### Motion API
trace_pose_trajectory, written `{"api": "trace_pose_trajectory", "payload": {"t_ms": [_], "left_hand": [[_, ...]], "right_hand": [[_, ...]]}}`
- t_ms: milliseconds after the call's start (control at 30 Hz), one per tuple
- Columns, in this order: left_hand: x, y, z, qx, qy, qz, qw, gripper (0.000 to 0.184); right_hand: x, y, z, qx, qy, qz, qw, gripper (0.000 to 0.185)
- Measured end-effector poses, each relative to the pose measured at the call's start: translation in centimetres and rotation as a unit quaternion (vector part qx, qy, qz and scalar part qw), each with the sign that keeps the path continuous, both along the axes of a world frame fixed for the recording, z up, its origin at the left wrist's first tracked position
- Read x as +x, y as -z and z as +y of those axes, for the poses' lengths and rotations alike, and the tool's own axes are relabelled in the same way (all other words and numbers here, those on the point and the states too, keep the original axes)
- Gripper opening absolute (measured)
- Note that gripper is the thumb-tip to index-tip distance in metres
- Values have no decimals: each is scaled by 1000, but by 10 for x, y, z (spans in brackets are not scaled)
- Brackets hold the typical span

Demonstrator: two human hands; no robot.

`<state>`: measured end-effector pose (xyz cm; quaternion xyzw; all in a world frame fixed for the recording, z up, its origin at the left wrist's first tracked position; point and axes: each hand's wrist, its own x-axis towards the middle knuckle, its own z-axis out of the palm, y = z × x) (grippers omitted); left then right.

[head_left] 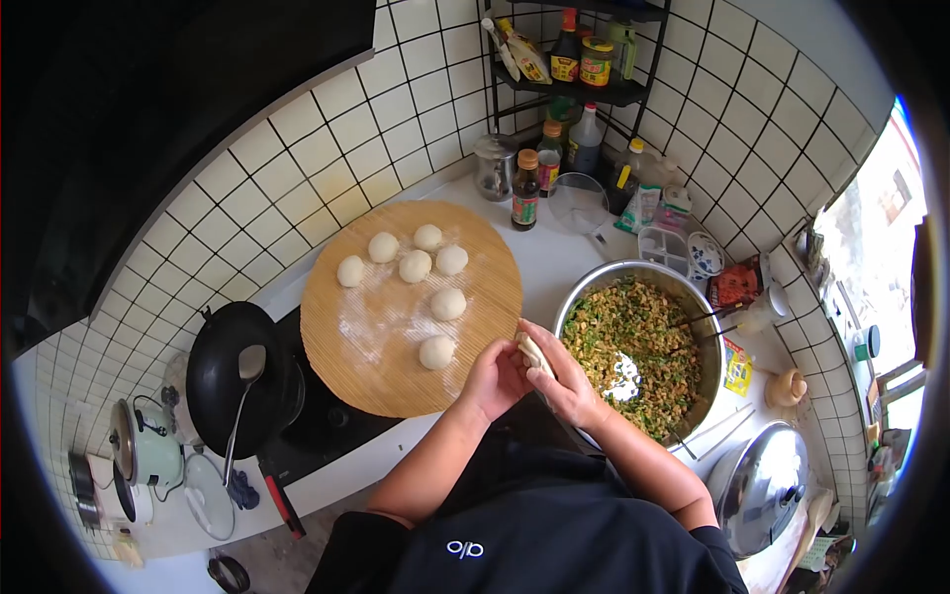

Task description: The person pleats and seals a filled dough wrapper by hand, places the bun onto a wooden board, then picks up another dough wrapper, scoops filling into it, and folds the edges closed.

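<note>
A pale piece of dough [535, 357] is held between both hands, at the right front edge of the round wooden board [336, 361]. My left hand [495, 378] cups it from the left, its fingers partly hidden. From the other side my right hand [568, 390] wraps round it, thumb across the dough. Several round dough balls [447, 304] sit on the floured board. Just right of my hands stands a large metal bowl [714, 381] of chopped green and brown filling [633, 317], with chopsticks [698, 318] leaning in it.
A black wok [223, 366] with a metal spatula [247, 381] sits left of the board. Sauce bottles [525, 193], a strainer [578, 203] and a corner shelf [618, 91] are at the back. A lidded steel pot [757, 485] stands at the right front.
</note>
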<state>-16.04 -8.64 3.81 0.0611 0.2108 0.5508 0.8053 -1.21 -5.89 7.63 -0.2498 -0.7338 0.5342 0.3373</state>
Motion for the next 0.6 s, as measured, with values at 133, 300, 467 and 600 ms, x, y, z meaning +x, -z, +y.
{"api": "trace_pose_trajectory", "payload": {"t_ms": [133,300,467,600], "left_hand": [[13,-23,1,-9,-20,35,999,26],[29,-37,4,44,-92,109,989,12],[33,-30,9,245,-100,424,866,18],[32,-28,11,252,-92,437,858,18]], "right_hand": [[9,-12,0,149,-14,-35,988,61],[15,-17,-7,75,85,-81,990,71],[16,-8,-9,-340,63,155,925,58],[20,-2,-9,-278,81,131,948,52]]}}
